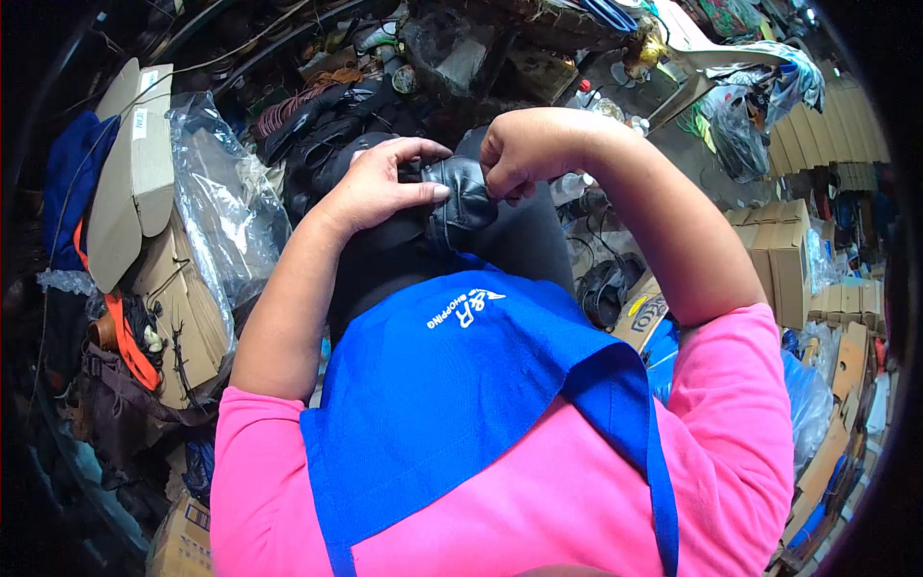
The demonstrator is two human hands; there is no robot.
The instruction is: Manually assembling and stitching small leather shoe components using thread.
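Observation:
Over my lap lies a piece of shiny black leather or leather-like material [465,200], with a seam running across it. What it belongs to cannot be made out against my dark trousers. My left hand [385,183] grips its left side, the thumb lying on top and the fingers curled behind the upper edge. At the right edge of the same piece, my right hand [524,159] is closed in a pinch, knuckles up. Whatever is between those fingertips is hidden or too small to name.
A blue apron [423,356] covers my front. To the left stand clear plastic sheeting [226,202], flat cardboard [178,308] and an orange strap [130,341]. Cardboard boxes [777,260] are stacked at right. Dark bags [336,125] and clutter lie beyond my knees.

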